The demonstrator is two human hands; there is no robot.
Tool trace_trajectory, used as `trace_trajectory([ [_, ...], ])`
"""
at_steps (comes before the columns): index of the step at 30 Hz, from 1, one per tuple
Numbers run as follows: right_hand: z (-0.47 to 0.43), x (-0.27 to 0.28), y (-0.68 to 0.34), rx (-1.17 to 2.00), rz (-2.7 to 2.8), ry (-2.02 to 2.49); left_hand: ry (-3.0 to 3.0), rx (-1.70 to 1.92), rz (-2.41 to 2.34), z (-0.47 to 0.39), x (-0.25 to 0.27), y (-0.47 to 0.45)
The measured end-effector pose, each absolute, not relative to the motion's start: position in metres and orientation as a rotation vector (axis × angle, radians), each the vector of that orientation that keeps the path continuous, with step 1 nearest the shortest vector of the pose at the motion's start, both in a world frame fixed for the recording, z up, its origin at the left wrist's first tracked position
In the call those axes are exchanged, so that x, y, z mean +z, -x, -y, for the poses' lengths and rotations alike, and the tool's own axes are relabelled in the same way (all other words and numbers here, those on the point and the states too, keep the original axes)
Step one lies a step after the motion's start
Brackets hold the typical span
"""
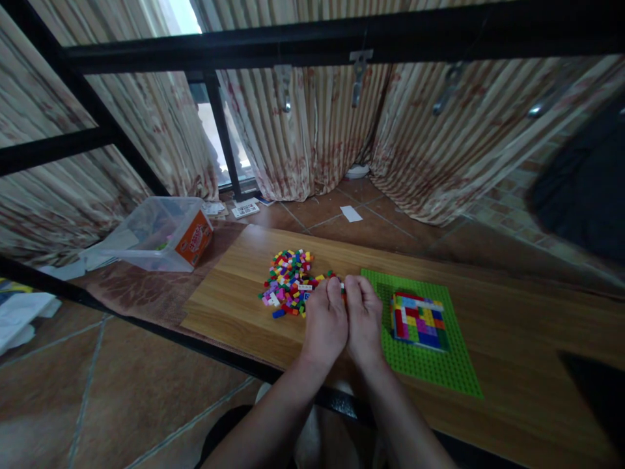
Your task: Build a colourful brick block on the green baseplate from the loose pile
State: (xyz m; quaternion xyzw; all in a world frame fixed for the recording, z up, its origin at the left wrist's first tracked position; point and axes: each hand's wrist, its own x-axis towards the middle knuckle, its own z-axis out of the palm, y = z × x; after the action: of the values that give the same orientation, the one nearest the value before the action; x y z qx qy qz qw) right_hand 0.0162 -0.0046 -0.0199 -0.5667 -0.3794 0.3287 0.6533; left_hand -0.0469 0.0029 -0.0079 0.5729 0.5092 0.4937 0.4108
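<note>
My left hand (326,320) and my right hand (362,318) are pressed side by side over the wooden board, fingers curled forward and down. Both are closed; whatever they hold is hidden behind the knuckles, with only bits of white and red showing past the fingers. A loose pile of small coloured toy bricks (288,277) lies beyond and to the left of my left hand. Right of my right hand is a green baseplate (454,365). A multicoloured block of joined bricks (420,320) sits on it.
A clear plastic bin (156,254) with an orange label stands at the left end. The wooden board (224,293) lies along a dark-framed bench. A black metal bar (312,49) with hanging clips crosses above. Striped curtains (303,130) and papers on the tiled floor are behind.
</note>
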Motion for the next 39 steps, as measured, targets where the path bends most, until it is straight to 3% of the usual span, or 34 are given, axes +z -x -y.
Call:
trace_trajectory([
  [8,0.005,-0.015,-0.011,0.964,0.550,1.158,-1.218,1.247,-1.184,-0.002,-0.015,0.048],
  [19,0.004,-0.025,-0.008,0.821,0.752,1.220,-1.373,1.290,-1.322,-0.004,-0.008,0.048],
  [28,0.005,-0.017,-0.009,1.110,0.261,1.120,-1.193,1.258,-1.191,-0.008,-0.017,0.045],
  [39,0.003,-0.011,-0.012,1.174,0.288,1.125,-0.982,1.187,-1.144,-0.008,-0.014,0.044],
])
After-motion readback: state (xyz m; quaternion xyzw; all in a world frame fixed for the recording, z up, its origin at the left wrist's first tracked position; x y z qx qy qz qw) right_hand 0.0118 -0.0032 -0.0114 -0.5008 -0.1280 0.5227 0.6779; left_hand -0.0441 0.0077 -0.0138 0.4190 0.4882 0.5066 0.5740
